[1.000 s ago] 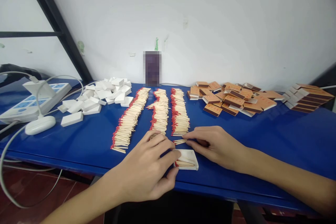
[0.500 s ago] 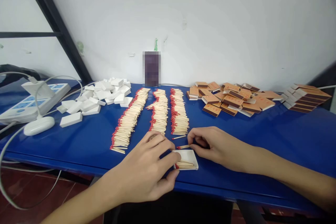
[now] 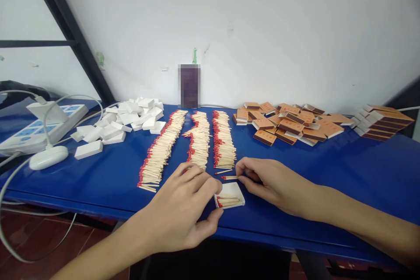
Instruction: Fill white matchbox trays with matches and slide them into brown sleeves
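My left hand (image 3: 183, 210) grips the left side of a small white matchbox tray (image 3: 233, 191) between thumb and fingers; a few red-tipped matches lie in the tray. My right hand (image 3: 269, 181) pinches a single match (image 3: 229, 177) just above the tray, its red tip pointing left. Three long rows of red-tipped matches (image 3: 198, 142) lie on the blue table (image 3: 344, 166) just beyond both hands.
A heap of white inner trays (image 3: 121, 124) lies at the back left, near a white power strip (image 3: 36, 129) and cables. Orange matchbox sleeves (image 3: 288, 124) are piled at the back right, with a stacked row (image 3: 383, 122) at the far right. The table's front edge is near my wrists.
My right hand drew back from the match row holding one match and brought it beside the tray. The tray has turned slightly under my left hand.
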`<action>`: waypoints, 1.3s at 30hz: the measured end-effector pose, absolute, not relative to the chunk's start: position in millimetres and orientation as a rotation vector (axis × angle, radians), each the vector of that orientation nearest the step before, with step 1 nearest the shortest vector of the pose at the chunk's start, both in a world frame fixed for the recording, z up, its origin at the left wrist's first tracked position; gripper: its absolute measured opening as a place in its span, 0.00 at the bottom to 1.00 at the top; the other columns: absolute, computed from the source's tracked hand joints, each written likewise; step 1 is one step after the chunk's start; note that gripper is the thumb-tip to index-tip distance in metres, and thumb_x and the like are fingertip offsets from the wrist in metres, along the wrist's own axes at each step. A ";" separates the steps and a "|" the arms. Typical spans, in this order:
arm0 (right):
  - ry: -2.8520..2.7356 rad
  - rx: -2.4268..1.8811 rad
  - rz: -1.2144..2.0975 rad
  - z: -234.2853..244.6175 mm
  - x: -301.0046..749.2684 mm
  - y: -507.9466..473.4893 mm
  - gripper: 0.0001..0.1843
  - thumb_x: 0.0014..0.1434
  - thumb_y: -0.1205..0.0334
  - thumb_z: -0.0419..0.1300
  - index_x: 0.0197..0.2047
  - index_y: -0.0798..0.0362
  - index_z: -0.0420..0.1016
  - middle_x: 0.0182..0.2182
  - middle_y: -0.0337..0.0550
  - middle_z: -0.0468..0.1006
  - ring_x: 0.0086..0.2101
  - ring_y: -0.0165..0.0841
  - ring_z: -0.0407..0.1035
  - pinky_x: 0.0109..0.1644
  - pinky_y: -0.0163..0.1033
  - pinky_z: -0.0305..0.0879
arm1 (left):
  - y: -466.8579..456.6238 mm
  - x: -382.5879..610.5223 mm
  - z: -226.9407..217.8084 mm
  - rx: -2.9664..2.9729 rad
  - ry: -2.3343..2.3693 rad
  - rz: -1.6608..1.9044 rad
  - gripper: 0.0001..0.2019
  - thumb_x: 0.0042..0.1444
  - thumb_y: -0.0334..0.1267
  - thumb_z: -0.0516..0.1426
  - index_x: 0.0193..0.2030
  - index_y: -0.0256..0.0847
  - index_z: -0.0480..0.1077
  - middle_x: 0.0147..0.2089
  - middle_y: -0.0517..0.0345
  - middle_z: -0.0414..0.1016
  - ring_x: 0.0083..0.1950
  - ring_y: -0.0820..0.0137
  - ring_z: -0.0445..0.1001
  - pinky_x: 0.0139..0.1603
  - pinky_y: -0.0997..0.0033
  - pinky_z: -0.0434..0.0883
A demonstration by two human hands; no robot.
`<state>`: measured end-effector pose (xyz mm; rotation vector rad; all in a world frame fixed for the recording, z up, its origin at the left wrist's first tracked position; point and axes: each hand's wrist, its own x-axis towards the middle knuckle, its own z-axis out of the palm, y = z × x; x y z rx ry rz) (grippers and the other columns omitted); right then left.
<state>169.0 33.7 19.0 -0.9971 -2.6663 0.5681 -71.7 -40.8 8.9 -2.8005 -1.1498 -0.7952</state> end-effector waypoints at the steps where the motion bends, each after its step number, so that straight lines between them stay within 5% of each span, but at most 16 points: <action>1: -2.645 -0.990 0.580 20.0 168.6 32.6 0.06 0.68 0.63 0.52 0.38 0.51 0.67 0.25 0.34 0.67 0.24 0.29 0.59 0.28 0.34 0.54 | -40.9 -71.7 9.2 -2.795 -1.161 -0.809 0.04 0.62 0.34 0.56 0.42 0.40 0.64 0.38 0.57 0.71 0.43 0.64 0.69 0.51 0.59 0.64; 33: -2.654 -0.660 0.521 20.4 165.8 9.4 0.08 0.66 0.68 0.51 0.37 0.53 0.70 0.28 0.38 0.73 0.25 0.28 0.64 0.29 0.36 0.55 | -40.0 -72.5 10.7 -2.750 -1.073 -0.833 0.08 0.63 0.33 0.57 0.48 0.38 0.72 0.45 0.52 0.74 0.47 0.63 0.72 0.53 0.58 0.68; 39: -2.645 -0.567 0.441 16.3 166.1 13.9 0.10 0.66 0.68 0.52 0.45 0.55 0.74 0.30 0.40 0.75 0.27 0.29 0.67 0.30 0.35 0.56 | -40.6 -72.3 11.3 -2.765 -1.064 -0.810 0.09 0.64 0.32 0.55 0.49 0.37 0.73 0.45 0.51 0.73 0.48 0.62 0.71 0.53 0.58 0.67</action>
